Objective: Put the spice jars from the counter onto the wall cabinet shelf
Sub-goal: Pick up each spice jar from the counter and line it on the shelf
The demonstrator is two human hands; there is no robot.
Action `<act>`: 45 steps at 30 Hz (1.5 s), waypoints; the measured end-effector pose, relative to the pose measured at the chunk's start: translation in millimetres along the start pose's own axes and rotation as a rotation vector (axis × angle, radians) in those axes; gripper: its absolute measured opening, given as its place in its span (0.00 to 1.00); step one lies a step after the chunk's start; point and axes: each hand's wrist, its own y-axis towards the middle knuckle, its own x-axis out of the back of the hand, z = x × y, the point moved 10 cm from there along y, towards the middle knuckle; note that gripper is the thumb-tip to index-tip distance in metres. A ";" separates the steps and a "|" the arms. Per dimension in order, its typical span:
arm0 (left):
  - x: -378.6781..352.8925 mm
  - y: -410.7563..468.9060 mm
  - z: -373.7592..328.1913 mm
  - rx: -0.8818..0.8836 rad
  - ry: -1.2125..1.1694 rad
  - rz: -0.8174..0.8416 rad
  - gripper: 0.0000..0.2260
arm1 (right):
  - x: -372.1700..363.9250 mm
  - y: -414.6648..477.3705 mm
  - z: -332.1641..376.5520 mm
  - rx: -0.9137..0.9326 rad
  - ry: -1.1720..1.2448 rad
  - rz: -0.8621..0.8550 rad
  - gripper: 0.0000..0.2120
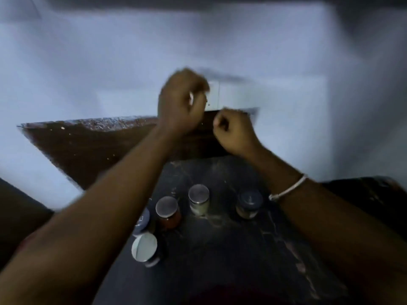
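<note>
Several spice jars stand on the dark counter (222,256): a red-filled jar (167,211) and a pale-filled jar (198,200) with silver lids, a dark-lidded jar (249,204), a blue-lidded jar (142,222) and a white-lidded jar (144,247). Above them juts a brown shelf slab (92,146) on the white wall. Both my arms are raised over the jars. My left hand (182,100) is a curled fist in front of the shelf's far edge. My right hand (233,130), also curled, is just right of it. Neither visibly holds anything. The picture is motion-blurred.
White wall surrounds the shelf, with a dark overhang (220,1) along the top. A white bangle (288,188) circles my right wrist. A dark object (374,194) sits at the counter's right edge, and a dark surface (19,212) lies low left.
</note>
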 end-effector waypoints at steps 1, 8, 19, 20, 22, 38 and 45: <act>-22.2 -40.9 1.0 0.080 -0.036 0.091 0.07 | -14.7 -26.0 -40.1 -0.067 -0.047 0.040 0.03; -124.1 -290.2 -13.4 0.432 -0.147 0.829 0.14 | -90.6 -184.0 -219.4 -0.464 -0.561 0.716 0.40; -119.4 -336.5 19.1 0.792 -0.289 0.733 0.12 | -121.5 -184.0 -195.1 -0.510 -0.515 0.910 0.33; -113.8 -331.4 27.8 0.854 -0.342 0.654 0.11 | -122.8 -176.3 -181.1 -0.543 -0.422 0.886 0.32; -105.7 -314.5 39.6 0.955 -0.482 0.565 0.12 | -117.0 -152.4 -147.7 -0.579 -0.234 0.816 0.30; -4.1 -109.6 -47.0 1.081 -1.324 -0.059 0.31 | 45.7 -51.8 110.0 0.107 0.766 0.019 0.11; 8.2 -99.3 -64.6 1.090 -1.316 -0.058 0.30 | 55.3 -53.8 122.6 0.112 0.821 -0.038 0.17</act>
